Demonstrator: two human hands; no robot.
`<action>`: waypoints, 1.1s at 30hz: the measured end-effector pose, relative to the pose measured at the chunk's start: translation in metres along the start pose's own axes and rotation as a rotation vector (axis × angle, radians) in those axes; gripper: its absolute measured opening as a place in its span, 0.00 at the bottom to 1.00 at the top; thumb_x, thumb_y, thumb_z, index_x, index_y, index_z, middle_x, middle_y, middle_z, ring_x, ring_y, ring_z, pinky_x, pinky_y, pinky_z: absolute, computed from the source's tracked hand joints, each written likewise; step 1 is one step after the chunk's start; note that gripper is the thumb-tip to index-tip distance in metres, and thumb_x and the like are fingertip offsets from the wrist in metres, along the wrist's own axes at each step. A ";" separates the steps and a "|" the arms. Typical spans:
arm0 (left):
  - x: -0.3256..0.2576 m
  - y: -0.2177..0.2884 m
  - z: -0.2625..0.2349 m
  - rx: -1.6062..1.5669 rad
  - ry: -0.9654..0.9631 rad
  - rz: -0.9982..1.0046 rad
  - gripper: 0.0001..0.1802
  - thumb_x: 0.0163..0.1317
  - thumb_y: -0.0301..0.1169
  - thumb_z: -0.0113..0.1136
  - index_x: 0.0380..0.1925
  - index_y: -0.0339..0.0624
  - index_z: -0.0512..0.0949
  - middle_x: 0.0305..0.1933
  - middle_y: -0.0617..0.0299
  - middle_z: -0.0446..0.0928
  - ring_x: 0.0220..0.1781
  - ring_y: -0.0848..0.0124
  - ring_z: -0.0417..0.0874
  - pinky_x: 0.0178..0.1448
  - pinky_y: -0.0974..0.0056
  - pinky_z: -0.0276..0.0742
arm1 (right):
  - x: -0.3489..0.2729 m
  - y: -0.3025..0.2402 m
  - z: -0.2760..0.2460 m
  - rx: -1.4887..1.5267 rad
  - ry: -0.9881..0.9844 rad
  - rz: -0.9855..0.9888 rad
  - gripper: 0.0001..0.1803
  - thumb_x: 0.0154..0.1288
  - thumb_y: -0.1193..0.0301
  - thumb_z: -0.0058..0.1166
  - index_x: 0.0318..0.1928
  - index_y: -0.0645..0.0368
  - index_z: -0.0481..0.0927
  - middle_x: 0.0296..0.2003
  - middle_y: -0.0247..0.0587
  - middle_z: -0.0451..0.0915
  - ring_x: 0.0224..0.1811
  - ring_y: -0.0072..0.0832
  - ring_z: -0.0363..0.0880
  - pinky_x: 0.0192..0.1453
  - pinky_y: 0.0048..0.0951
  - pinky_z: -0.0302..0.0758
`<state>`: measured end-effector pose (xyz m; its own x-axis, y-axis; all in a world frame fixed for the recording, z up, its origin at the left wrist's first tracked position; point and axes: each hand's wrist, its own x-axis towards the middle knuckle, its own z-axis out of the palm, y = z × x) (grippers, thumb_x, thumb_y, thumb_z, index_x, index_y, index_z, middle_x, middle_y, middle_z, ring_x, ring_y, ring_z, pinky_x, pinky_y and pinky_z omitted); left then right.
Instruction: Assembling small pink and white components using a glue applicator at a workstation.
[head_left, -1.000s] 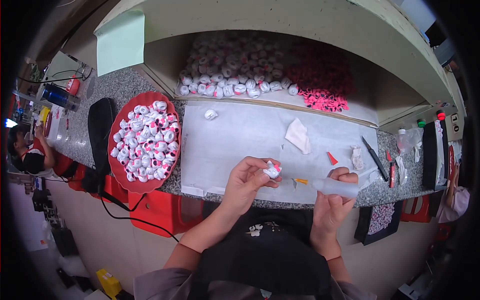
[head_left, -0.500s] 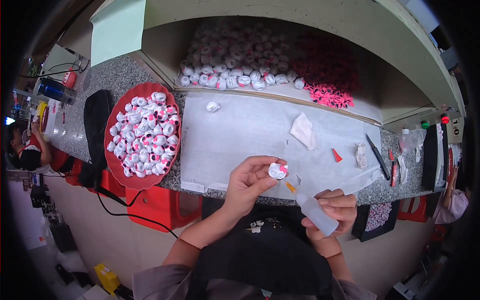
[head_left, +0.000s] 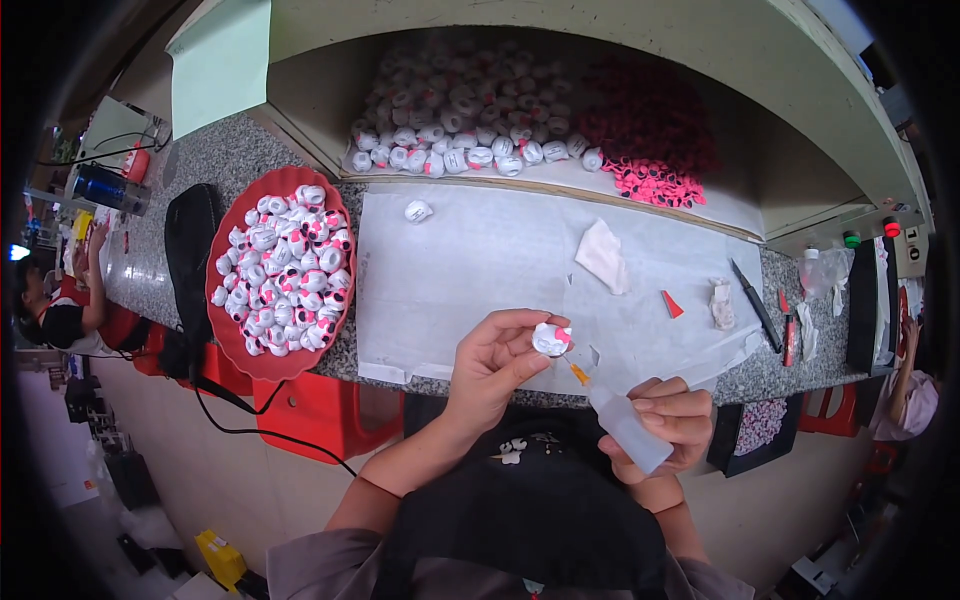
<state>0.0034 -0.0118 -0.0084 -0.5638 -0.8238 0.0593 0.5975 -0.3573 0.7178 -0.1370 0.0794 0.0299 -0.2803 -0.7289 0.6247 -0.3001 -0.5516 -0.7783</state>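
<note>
Between the thumb and fingers of my left hand (head_left: 497, 365) is a small white round figure head (head_left: 549, 340) with a pink patch. My right hand (head_left: 672, 425) is wrapped round a translucent squeeze bottle (head_left: 634, 430), tilted so its thin orange-based needle tip (head_left: 577, 372) points up-left at the figure head. The tip is close to the head's lower right; whether it touches, I cannot tell. White paper (head_left: 470, 290) covers the bench beyond both hands. One loose white head (head_left: 418, 211) lies on its far left part.
A red scalloped bowl (head_left: 222, 335) heaped with white-and-pink heads stands at left. Under the shelf lie more white heads (head_left: 480, 157) and pink pieces (head_left: 655, 183). At right are a crumpled tissue (head_left: 602, 257), a red cap (head_left: 672, 304), a dark pen-like tool (head_left: 757, 306) and a red marker (head_left: 790, 340).
The view has shifted slightly. My left hand still holds the figure head, now turned a little, and the bottle's needle stays close beside it.
</note>
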 end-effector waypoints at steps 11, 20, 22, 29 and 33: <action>-0.001 -0.001 0.000 0.017 -0.025 -0.020 0.18 0.52 0.16 0.50 0.45 0.33 0.66 0.48 0.48 0.70 0.50 0.67 0.72 0.55 0.65 0.67 | 0.000 0.006 0.005 -0.029 -0.003 -0.096 0.24 0.36 0.76 0.67 0.34 0.57 0.66 0.31 0.37 0.66 0.24 0.24 0.67 0.25 0.23 0.70; -0.002 -0.001 0.000 0.148 -0.051 0.052 0.18 0.51 0.14 0.50 0.44 0.32 0.68 0.48 0.51 0.68 0.51 0.66 0.70 0.55 0.65 0.66 | 0.000 0.004 0.007 -0.046 -0.013 -0.085 0.23 0.38 0.75 0.67 0.34 0.57 0.66 0.31 0.37 0.66 0.23 0.24 0.67 0.25 0.23 0.71; -0.002 -0.001 0.000 0.204 -0.058 0.085 0.17 0.51 0.13 0.51 0.43 0.31 0.69 0.48 0.52 0.67 0.52 0.66 0.70 0.55 0.65 0.66 | -0.001 0.004 0.006 -0.042 -0.026 -0.078 0.23 0.39 0.74 0.67 0.34 0.56 0.65 0.31 0.37 0.66 0.23 0.24 0.68 0.25 0.23 0.71; -0.002 -0.001 0.001 0.280 -0.044 0.101 0.17 0.50 0.13 0.51 0.43 0.32 0.70 0.48 0.52 0.67 0.51 0.66 0.69 0.55 0.64 0.65 | -0.004 0.002 0.001 0.053 -0.053 -0.026 0.29 0.31 0.78 0.70 0.38 0.57 0.68 0.35 0.39 0.69 0.30 0.30 0.72 0.27 0.29 0.74; -0.001 -0.001 -0.002 0.332 -0.066 0.141 0.17 0.51 0.13 0.51 0.43 0.32 0.70 0.49 0.51 0.67 0.52 0.65 0.69 0.56 0.63 0.64 | -0.001 0.005 0.005 -0.023 -0.014 -0.068 0.23 0.37 0.75 0.67 0.34 0.57 0.67 0.31 0.37 0.66 0.25 0.24 0.67 0.25 0.22 0.69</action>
<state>0.0043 -0.0111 -0.0106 -0.5309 -0.8209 0.2105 0.4609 -0.0712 0.8846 -0.1343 0.0751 0.0253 -0.2461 -0.6956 0.6749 -0.3391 -0.5905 -0.7323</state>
